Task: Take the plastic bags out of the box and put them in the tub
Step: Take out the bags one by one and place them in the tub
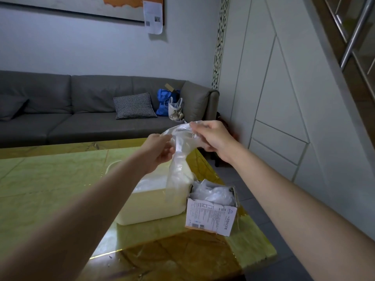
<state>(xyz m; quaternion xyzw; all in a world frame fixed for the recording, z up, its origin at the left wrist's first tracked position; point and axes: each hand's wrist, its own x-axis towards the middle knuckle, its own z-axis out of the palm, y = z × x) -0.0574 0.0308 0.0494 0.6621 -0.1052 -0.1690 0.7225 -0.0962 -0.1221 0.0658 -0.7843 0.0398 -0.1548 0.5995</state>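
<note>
A clear plastic bag [178,159] hangs in the air above the table, held between both hands. My left hand [159,150] grips its left side and my right hand [213,138] pinches its top edge. Below it stands a pale, cream-coloured tub [154,207] with clear plastic lying inside. Right beside the tub sits a small white printed box [211,218], open at the top and stuffed with more crumpled plastic bags [213,193]. The hanging bag's lower end dangles over the tub's right end.
The tub and box stand on a glossy yellow-green table [50,189] near its right edge [253,226]. Behind it is a grey sofa [81,110] with a checked cushion [134,106] and a blue bag [164,102]. A white panelled wall [294,98] rises at the right.
</note>
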